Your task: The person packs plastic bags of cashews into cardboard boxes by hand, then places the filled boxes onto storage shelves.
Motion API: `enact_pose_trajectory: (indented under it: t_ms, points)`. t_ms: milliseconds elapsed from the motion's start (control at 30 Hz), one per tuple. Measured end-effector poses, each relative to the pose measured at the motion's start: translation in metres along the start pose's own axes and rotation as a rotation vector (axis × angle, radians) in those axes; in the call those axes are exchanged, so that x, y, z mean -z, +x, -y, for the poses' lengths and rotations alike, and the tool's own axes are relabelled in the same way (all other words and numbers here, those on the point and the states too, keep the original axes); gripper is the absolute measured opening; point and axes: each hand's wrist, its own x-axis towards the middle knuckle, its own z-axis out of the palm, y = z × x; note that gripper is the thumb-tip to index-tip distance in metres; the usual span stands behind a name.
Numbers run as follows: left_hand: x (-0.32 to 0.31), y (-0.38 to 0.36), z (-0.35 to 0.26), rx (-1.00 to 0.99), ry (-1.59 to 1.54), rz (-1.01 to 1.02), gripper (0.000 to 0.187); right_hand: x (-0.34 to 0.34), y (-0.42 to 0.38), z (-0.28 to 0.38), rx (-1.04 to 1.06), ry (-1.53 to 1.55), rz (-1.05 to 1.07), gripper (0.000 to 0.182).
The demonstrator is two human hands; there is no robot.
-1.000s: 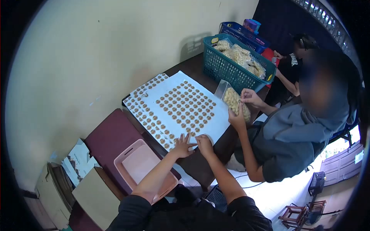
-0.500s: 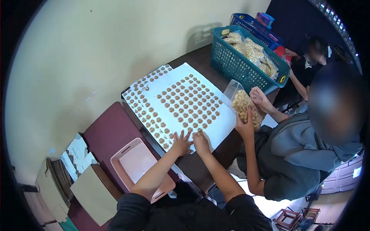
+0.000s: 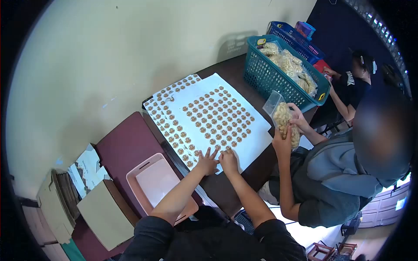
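A white sheet [image 3: 256,145] with rows of round brown stickers [image 3: 224,122] lies on the dark table, over other sheets of the same stickers [image 3: 176,135]. My left hand [image 3: 207,163] rests on the sheet's near edge, its fingers spread and pressing the paper. Close beside it, my right hand [image 3: 228,162] has its fingertips pinched together at a sticker in the nearest row. That sticker is mostly hidden by the fingers.
To the right a person holds a clear bag of pale snacks [image 3: 283,119]. Behind stand a green basket [image 3: 276,76] of bagged snacks and a blue basket [image 3: 296,41]. A pink tray [image 3: 148,198] and cardboard boxes [image 3: 106,215] are at left. Another person sits farther back.
The view has shifted slightly. My hands stay at nearly the same place on the sheet. The neighbouring person's hand has come down from above onto the snack bag, now held with both hands.
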Motion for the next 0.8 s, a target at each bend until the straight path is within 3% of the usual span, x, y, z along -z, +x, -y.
enact_pose_trajectory:
  t_ms: [100, 167, 200, 267, 300, 367, 433, 500, 567, 633, 800]
  points:
    - [-0.001, 0.000, -0.001, -0.011, -0.007, -0.039, 0.053, 0.005, 0.003, -0.001, -0.082, 0.110, -0.075, 0.008]
    - [-0.004, 0.000, -0.003, -0.017, -0.011, -0.082, 0.050, 0.018, 0.003, 0.001, -0.312, 0.378, -0.146, 0.013]
    - [0.000, -0.005, -0.006, -0.046, -0.191, -0.253, 0.049, 0.020, 0.005, 0.000, -0.345, 0.525, -0.196, 0.014]
    - [0.007, -0.016, -0.012, -0.040, -0.476, -0.594, 0.046, 0.026, 0.006, -0.005, -0.327, 0.515, -0.323, 0.011]
    - [0.013, -0.024, -0.012, -0.031, -0.479, -0.592, 0.046, 0.033, 0.007, -0.003, -0.326, 0.488, -0.383, 0.008]
    - [0.022, -0.036, -0.009, -0.067, -0.834, -0.814, 0.042, 0.044, 0.005, 0.008, -0.294, 0.468, -0.381, 0.007]
    - [0.037, -0.057, -0.016, -0.011, -0.820, -0.895, 0.036, 0.055, 0.003, 0.029, -0.345, 0.724, -0.314, 0.009]
    - [0.046, -0.075, -0.021, 0.047, -1.320, -0.757, 0.033, 0.064, -0.003, 0.059, -0.218, 0.730, -0.285, 0.011]
    - [0.037, -0.083, -0.019, 0.022, -1.378, -0.835, 0.032, 0.074, -0.010, 0.091, 0.057, 0.770, -0.256, 0.012]
    - [0.046, -0.106, -0.020, -0.019, -1.737, -0.775, 0.033, 0.082, -0.016, 0.118, 0.048, 0.738, -0.206, 0.012]
    - [0.059, -0.164, -0.016, 0.052, -1.869, -0.956, 0.028, 0.093, -0.031, 0.164, 0.202, 0.683, -0.117, 0.016]
